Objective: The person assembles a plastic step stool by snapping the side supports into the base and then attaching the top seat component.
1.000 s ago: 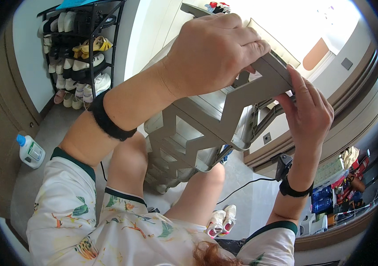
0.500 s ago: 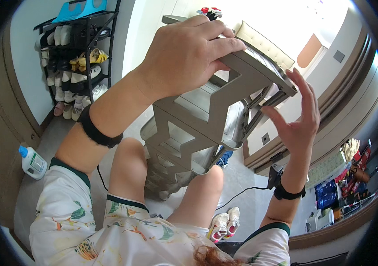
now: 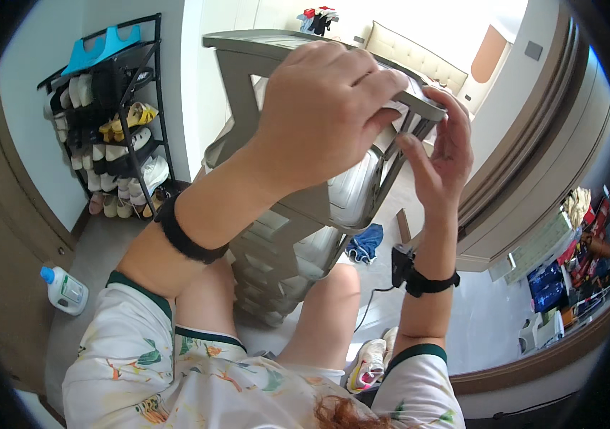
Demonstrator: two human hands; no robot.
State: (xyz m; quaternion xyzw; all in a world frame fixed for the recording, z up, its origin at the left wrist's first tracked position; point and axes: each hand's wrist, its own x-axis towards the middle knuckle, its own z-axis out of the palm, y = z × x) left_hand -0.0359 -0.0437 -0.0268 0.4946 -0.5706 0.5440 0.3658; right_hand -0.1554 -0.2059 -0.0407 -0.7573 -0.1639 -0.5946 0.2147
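A tall grey-brown plastic storage rack (image 3: 355, 196) with several stacked tiers and zigzag cut-out sides stands between my knees. My left hand (image 3: 326, 118) is bent over the side edge of its top tier, with the fingers curled near the front right corner. At that same corner, my right hand (image 3: 442, 146) has its fingertips against the rim and its thumb by the thin corner post. The left hand and forearm cover part of the rack's side. What lies under the left fingers is hidden.
A black shoe rack (image 3: 126, 121) full of shoes stands at the left wall. A white bottle with a blue cap (image 3: 65, 289) is on the floor by the door. Sneakers (image 3: 369, 365) and a blue cloth (image 3: 365, 243) lie near my legs. Cluttered items (image 3: 583, 250) fill the right side.
The rack's top now sits more level and further left. My left hand has moved a little right and down along it. The right hand has moved left and closed in on the corner.
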